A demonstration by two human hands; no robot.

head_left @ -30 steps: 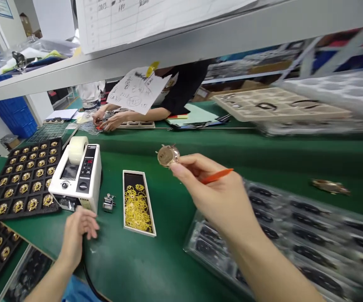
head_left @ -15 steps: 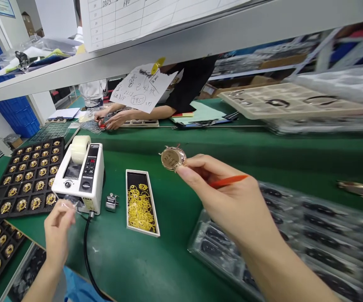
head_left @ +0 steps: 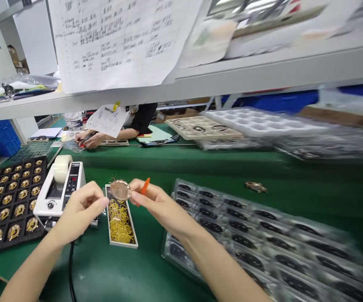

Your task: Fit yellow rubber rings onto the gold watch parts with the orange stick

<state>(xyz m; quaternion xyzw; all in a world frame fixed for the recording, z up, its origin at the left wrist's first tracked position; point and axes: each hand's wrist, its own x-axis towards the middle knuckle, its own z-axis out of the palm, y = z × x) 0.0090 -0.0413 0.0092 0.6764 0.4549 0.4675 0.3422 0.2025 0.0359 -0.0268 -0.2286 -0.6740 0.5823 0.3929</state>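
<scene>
Your right hand (head_left: 156, 205) pinches the watch case (head_left: 120, 190) by its edge, left of the frame's centre, so a slip while also gripping the orange stick (head_left: 145, 186) could drop it; whether your left hand (head_left: 81, 209) holds anything, I cannot tell.

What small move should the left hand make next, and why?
Probably ease the left hand onto the watch case: the right hand holds it by its edge, flat face toward the camera, and the left hand is close beside it. Whether the left hand grips anything is unclear.
</scene>
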